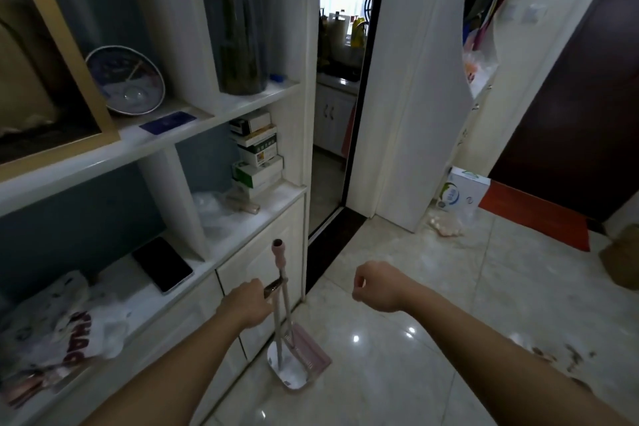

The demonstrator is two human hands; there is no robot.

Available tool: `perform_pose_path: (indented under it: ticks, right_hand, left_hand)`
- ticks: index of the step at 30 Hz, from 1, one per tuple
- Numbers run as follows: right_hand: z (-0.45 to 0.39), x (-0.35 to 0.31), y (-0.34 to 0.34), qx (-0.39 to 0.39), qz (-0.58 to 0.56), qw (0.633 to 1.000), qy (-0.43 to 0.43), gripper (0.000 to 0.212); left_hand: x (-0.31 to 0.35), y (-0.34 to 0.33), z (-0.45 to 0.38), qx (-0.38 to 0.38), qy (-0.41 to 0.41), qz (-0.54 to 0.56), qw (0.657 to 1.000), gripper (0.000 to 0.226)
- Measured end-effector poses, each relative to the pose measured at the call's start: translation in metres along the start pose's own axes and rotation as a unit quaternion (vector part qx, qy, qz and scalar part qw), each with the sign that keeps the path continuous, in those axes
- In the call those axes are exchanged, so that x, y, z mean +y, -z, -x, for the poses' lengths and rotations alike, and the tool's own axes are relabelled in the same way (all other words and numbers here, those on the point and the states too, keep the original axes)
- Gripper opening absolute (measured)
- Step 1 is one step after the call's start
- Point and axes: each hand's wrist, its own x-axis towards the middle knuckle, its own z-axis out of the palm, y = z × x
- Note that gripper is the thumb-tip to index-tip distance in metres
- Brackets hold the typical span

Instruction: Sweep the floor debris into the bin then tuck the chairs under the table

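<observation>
A pink broom and dustpan set (294, 356) stands upright on the tiled floor against the white cabinet. Its two thin handles rise side by side; one ends in a pink knob (278, 247). My left hand (247, 301) is closed around the handles about halfway up. Held to the right over the floor, my right hand (375, 287) is a loose fist with nothing in it. Dark debris (567, 356) lies scattered on the tiles at the lower right. No bin, chairs or table are in view.
A white shelf unit (193, 135) with boxes, a clock, a vase and a tablet fills the left. Ahead is a narrow kitchen doorway (340, 149). A white carton (463, 190) and a red mat (539, 218) lie by a dark door at right.
</observation>
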Motion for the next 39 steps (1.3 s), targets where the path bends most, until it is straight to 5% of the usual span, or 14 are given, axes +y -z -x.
perform_pose_path:
  ticks: [5, 17, 20, 25, 29, 33, 35, 39]
  right_hand:
    - [-0.049, -0.003, -0.02, -0.057, 0.01, 0.998, -0.017, 0.036]
    - [-0.112, 0.0, -0.063, -0.124, -0.026, 0.991, -0.046, 0.024]
    - [-0.113, 0.0, -0.078, -0.141, -0.041, 0.987, -0.06, 0.027]
    - [-0.119, -0.002, -0.091, -0.133, -0.163, 0.97, -0.123, 0.029]
    - [-0.106, 0.0, -0.087, -0.09, -0.4, 0.885, -0.22, 0.024]
    - [-0.084, -0.007, -0.071, -0.206, -0.624, 0.679, -0.327, 0.052]
    - [-0.075, -0.011, -0.064, -0.228, -0.654, 0.638, -0.337, 0.047]
    - [-0.067, -0.005, -0.072, -0.214, -0.67, 0.614, -0.358, 0.012]
  left_hand:
    - [-0.011, -0.022, -0.049, -0.037, 0.068, 0.02, 0.997, 0.063]
    - [0.016, -0.07, -0.121, -0.175, 0.082, 0.152, 0.969, 0.048]
    - [0.028, -0.085, -0.116, -0.128, 0.079, 0.162, 0.975, 0.031]
    - [0.039, -0.085, -0.103, -0.119, 0.049, 0.168, 0.977, 0.037]
    - [0.035, -0.085, -0.084, -0.138, 0.012, 0.096, 0.986, 0.022]
    - [0.039, -0.089, -0.064, -0.105, -0.043, 0.058, 0.992, 0.036]
    - [0.045, -0.09, -0.051, -0.104, -0.071, 0.048, 0.991, 0.041]
    - [0.058, -0.096, -0.032, -0.147, -0.095, 0.028, 0.984, 0.044]
